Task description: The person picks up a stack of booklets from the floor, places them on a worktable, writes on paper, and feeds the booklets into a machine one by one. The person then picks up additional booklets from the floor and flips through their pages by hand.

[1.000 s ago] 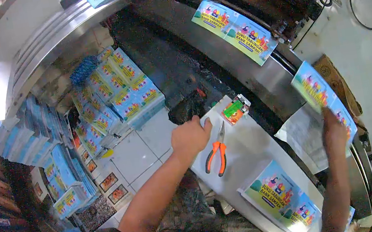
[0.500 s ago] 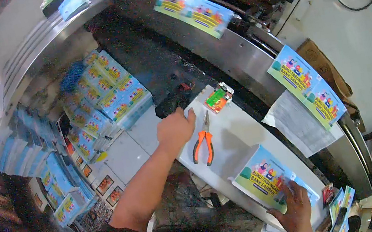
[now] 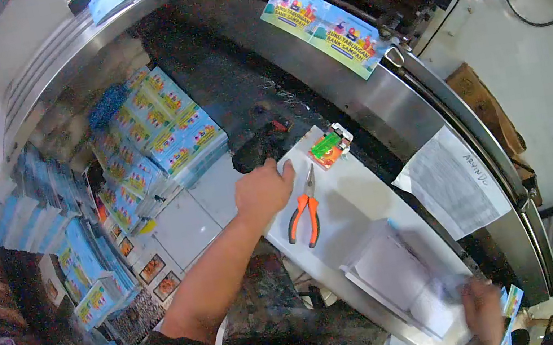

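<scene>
My left hand rests at the far left corner of a white work surface, beside a dark object; its fingertips are mostly hidden. Orange-handled pliers lie just right of that hand, near a small red and green box. Toward the lower right, a stack of white pages lies on the surface. My right hand, smeared by motion, is past the stack's right end, next to a printed blue-green sheet. Whether it grips anything does not show.
Stacks of printed booklets stand at the left, with more piles beyond. A two-panel printed cover hangs on the curved metal rail. Farther down the rail is a handwritten paper.
My right hand has moved right and down, and the printed cover on the stack gives way to white pages. One rail cover has shifted right; another no longer shows over the handwritten paper.
</scene>
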Demonstrator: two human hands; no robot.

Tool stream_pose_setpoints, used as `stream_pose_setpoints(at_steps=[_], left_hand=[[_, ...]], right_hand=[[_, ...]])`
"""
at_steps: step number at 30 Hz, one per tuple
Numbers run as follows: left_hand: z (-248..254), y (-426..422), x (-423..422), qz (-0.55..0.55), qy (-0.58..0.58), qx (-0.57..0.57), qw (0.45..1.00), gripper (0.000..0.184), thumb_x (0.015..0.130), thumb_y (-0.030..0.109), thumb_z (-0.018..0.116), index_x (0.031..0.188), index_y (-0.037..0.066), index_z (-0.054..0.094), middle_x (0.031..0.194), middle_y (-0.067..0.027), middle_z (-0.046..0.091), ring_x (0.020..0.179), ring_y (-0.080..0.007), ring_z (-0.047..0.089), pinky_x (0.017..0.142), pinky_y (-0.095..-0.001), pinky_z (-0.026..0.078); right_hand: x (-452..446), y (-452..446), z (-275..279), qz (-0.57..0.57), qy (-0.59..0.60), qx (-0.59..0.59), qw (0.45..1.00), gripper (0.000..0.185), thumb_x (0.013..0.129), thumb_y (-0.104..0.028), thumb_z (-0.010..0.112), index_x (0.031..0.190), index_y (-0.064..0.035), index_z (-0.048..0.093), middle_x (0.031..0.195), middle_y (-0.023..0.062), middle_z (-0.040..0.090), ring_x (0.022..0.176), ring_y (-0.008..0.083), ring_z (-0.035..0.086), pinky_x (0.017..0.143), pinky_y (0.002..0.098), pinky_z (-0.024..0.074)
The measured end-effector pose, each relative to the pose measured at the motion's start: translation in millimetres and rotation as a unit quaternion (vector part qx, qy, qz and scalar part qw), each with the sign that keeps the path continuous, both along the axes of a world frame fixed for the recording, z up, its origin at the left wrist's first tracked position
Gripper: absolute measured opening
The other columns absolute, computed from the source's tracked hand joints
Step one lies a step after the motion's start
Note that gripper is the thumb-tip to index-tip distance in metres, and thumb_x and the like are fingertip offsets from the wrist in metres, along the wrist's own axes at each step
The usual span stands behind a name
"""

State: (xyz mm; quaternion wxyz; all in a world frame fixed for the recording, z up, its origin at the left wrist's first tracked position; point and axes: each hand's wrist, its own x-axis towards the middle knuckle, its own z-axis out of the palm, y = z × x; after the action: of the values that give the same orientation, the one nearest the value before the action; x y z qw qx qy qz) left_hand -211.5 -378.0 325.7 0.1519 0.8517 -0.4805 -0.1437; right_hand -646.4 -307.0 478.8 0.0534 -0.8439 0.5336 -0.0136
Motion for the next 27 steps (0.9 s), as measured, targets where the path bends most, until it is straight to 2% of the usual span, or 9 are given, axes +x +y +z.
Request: stream_pose_setpoints(at_steps=[1,2,4,6,8,11,15,21,27], left_hand=[[-1,0,0,-0.003,0.002,-0.010,1.000,0.052,0.095,0.048,0.039,0.097,0.002,0.064,0.082,-0.0212,0.069,0.077,-0.0375,0.069,0.070,-0.0503,0.053],[-2,0,0,-0.004,0.001,-0.008,1.000,0.052,0.095,0.048,0.039,0.097,0.002,0.064,0.082,-0.0212,0.069,0.077,-0.0375,0.069,0.070,-0.0503,0.053],[-3,0,-1,-0.002,-0.009,-0.023,1.000,0.052,0.094,0.047,0.041,0.093,0.001,0.064,0.078,-0.0214,0.069,0.075,-0.0376,0.069,0.069,-0.0501,0.054],[-6,-2,0,0.002,-0.014,-0.023,1.000,0.051,0.094,0.047,0.041,0.092,0.001,0.064,0.078,-0.0215,0.069,0.074,-0.0376,0.069,0.068,-0.0501,0.054],[-5,-2,-2,0.003,-0.018,-0.023,1.000,0.051,0.094,0.047,0.042,0.091,0.001,0.064,0.077,-0.0216,0.068,0.073,-0.0377,0.068,0.068,-0.0501,0.054],[0,-1,-2,0.008,-0.011,-0.025,1.000,0.051,0.093,0.047,0.042,0.091,0.001,0.064,0.077,-0.0218,0.068,0.074,-0.0378,0.069,0.068,-0.0504,0.054],[-6,-2,-1,0.010,-0.009,-0.025,1.000,0.050,0.093,0.047,0.042,0.090,0.002,0.064,0.079,-0.0225,0.068,0.075,-0.0383,0.068,0.069,-0.0505,0.054],[-2,-1,-3,0.005,0.000,-0.013,1.000,0.052,0.094,0.048,0.040,0.097,0.003,0.064,0.083,-0.0221,0.069,0.079,-0.0387,0.068,0.072,-0.0499,0.054],[-7,-2,-3,0.010,-0.009,-0.001,1.000,0.053,0.094,0.049,0.039,0.099,0.002,0.064,0.084,-0.0220,0.069,0.079,-0.0389,0.068,0.072,-0.0501,0.054]], right_hand=[[6,-15,24,-0.095,-0.026,0.051,0.994,0.028,0.089,-0.018,0.056,0.112,-0.0043,0.064,0.098,0.0249,0.064,0.096,0.0436,0.060,0.084,0.0511,0.0472],[-15,-30,23,-0.157,0.033,-0.034,0.986,0.022,0.088,-0.009,0.054,0.105,0.0011,0.065,0.086,0.0226,0.064,0.078,0.0329,0.063,0.071,0.0389,0.0483],[-10,-76,63,-0.178,-0.068,-0.076,0.979,0.033,0.091,-0.007,0.047,0.119,0.0016,0.061,0.101,0.0213,0.067,0.093,0.0295,0.065,0.079,0.0405,0.0497],[-11,-125,78,-0.092,-0.011,-0.377,0.921,0.038,0.092,-0.005,0.046,0.127,-0.0028,0.058,0.118,0.0189,0.065,0.105,0.0280,0.065,0.083,0.0416,0.0510],[38,-154,88,-0.071,-0.165,-0.399,0.899,0.045,0.090,-0.003,0.049,0.134,-0.0086,0.054,0.131,0.0165,0.059,0.114,0.0299,0.062,0.089,0.0406,0.0507],[28,-232,37,0.009,0.008,-0.456,0.890,0.050,0.087,-0.005,0.058,0.136,-0.0142,0.054,0.131,0.0157,0.058,0.109,0.0326,0.063,0.086,0.0400,0.0519],[67,-215,-40,-0.027,0.098,-0.260,0.960,0.040,0.091,-0.004,0.042,0.125,-0.0108,0.060,0.127,0.0171,0.060,0.108,0.0355,0.063,0.089,0.0447,0.0521],[59,-100,-43,0.034,-0.004,-0.109,0.993,0.019,0.082,-0.008,0.061,0.100,-0.0060,0.065,0.087,0.0190,0.062,0.079,0.0372,0.064,0.068,0.0454,0.0511],[58,21,-27,0.047,0.059,0.029,0.997,0.078,0.057,-0.044,0.086,0.119,-0.0051,0.059,0.122,0.0201,0.054,0.110,0.0373,0.054,0.091,0.0440,0.0482]])
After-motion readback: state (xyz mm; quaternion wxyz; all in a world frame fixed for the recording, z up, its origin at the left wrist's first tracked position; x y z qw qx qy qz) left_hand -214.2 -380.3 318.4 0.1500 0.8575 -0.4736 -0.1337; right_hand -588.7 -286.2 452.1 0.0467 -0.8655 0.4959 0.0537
